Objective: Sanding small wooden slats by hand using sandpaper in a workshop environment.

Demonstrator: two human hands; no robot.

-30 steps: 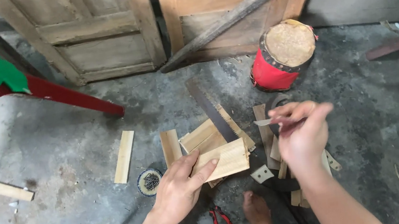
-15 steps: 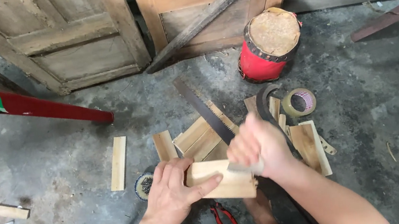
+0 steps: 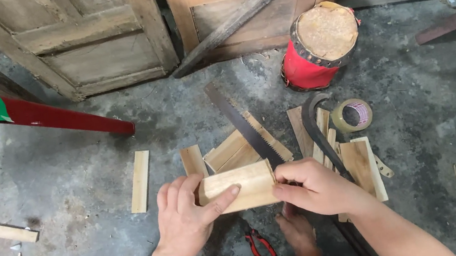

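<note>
My left hand [image 3: 187,221] grips the left end of a pale wooden block [image 3: 243,184], thumb across its face. My right hand [image 3: 315,186] pinches the block's right end, fingers closed at its edge. Whether something small sits between those fingers is hidden. Under and behind the block lies a hand saw [image 3: 245,126] with its blade pointing up-left, resting over several flat wood offcuts [image 3: 230,150]. My bare foot [image 3: 301,240] is below the block.
A red drum with a hide top [image 3: 319,46] stands by old wooden doors [image 3: 92,40]. A tape roll [image 3: 351,115], red-handled pliers [image 3: 260,247], loose wood strips [image 3: 141,181] [image 3: 8,233], boards [image 3: 361,170] and a red-green bench leg [image 3: 60,115] lie around.
My right hand came in from the right, where it was near the boards, and now pinches the block's right end. My left hand stays on the block.
</note>
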